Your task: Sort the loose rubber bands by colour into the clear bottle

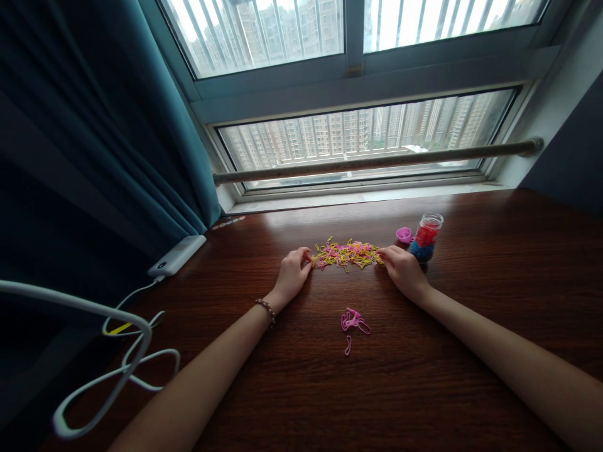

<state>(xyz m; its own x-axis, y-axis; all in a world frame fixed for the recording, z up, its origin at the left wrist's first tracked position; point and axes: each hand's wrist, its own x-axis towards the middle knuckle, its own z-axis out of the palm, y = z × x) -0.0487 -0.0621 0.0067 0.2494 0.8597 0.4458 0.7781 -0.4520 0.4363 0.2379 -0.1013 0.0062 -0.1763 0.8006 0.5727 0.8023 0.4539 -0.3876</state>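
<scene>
A loose heap of small pink and yellow loops (347, 254), thin like rubber bands or wire clips, lies spread across the brown tabletop. At the heap's left edge is my left hand (293, 273), its thumb and fingers pinched together beside a yellow loop. My right hand (403, 270) pinches at the right edge, fingertips touching the loops there. What either pinch holds is too small to make out. Closer to me sits a little cluster of pink loops (353, 319), with a single pink loop (348, 345) just below it.
Behind my right hand stands an open clear jar (426, 237) with red and blue contents, beside a small pink cup-shaped lid (404, 235). On the left lie a white power bank (178, 257) and a looping white cable (141, 326). A window rail (377, 164) crosses beyond the table (424, 376).
</scene>
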